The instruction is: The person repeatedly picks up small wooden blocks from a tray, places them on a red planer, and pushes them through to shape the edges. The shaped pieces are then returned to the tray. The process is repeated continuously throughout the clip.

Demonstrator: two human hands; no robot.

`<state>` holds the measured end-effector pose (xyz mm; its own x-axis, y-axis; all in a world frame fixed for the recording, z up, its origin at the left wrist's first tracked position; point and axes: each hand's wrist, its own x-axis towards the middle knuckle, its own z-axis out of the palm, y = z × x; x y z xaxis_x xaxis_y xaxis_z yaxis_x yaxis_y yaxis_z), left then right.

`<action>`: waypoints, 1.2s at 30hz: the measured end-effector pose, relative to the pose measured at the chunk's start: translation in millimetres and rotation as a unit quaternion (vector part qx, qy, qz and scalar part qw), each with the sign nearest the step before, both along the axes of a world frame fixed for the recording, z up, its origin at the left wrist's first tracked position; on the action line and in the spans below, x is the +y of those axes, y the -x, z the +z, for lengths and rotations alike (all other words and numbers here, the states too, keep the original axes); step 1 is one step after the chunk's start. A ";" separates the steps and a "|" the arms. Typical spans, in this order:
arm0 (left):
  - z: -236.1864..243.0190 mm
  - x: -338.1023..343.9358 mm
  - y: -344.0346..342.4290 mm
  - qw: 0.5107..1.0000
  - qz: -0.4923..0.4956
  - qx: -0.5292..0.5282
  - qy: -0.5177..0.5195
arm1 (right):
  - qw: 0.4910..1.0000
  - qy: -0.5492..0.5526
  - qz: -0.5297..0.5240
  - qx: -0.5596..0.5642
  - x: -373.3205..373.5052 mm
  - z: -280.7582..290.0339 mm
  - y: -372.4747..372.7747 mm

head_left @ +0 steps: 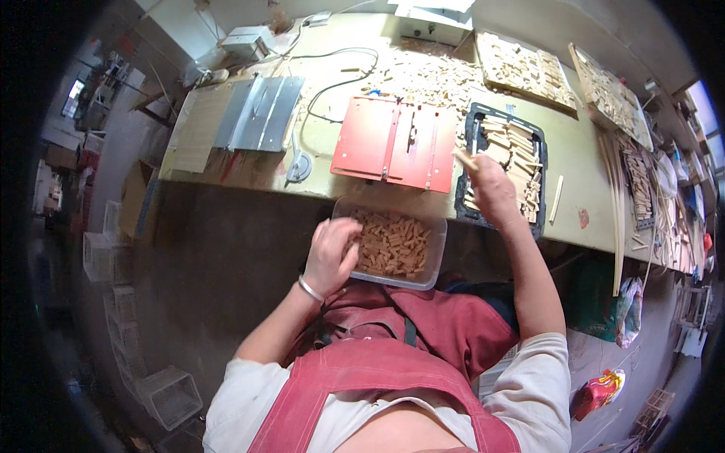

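Note:
My right hand (pixel 495 192) is closed on a small wooden strip (pixel 465 158), above the left edge of a black tray (pixel 541 177) of pale wooden strips. My left hand (pixel 330 255), a bracelet at its wrist, hovers at the left rim of a clear plastic bin (pixel 432 281). Its fingers are bent, with the thumb apart and nothing visible between them; the fingertips are slightly blurred. Many small wooden blocks (pixel 393 245) fill the bin, which sits at my lap. Just beyond it, a red saw table (pixel 361 143) with a slot and small blade lies at the bench edge.
A grey saw table (pixel 260 113) and a protractor gauge (pixel 299 167) are on the bench's left. Behind the red table, loose wooden pieces (pixel 434 79) lie heaped. Boards of pieces (pixel 526 69) stand at the far right, with long wooden strips (pixel 613 211) jutting past the right edge.

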<state>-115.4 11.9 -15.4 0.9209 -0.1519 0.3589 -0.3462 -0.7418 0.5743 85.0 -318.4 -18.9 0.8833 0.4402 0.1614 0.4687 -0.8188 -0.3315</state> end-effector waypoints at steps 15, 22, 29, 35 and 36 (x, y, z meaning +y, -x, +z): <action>-1.7 -42.7 -128.2 0.996 0.050 -0.062 -0.032 | 0.997 -0.028 0.073 -0.006 83.3 15.1 15.9; -10.4 -46.5 -130.3 0.994 0.053 -0.079 -0.058 | 0.996 -0.060 0.059 -0.010 69.2 14.4 11.5; -10.1 -49.1 -134.9 0.990 0.049 -0.122 -0.049 | 0.994 -0.074 0.069 -0.048 68.1 20.1 16.6; -15.0 -51.9 -144.1 0.979 0.005 -0.185 -0.089 | 0.994 -0.093 0.057 0.009 59.2 23.0 19.5; -15.5 -51.9 -143.9 0.979 0.005 -0.184 -0.083 | 0.994 -0.093 0.054 0.008 57.6 23.8 19.6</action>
<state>28.5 -40.0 -31.0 0.7348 -0.2287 0.6385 -0.5003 -0.8185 0.2826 65.4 -260.8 4.9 0.8356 0.4961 0.2359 0.5441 -0.6881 -0.4801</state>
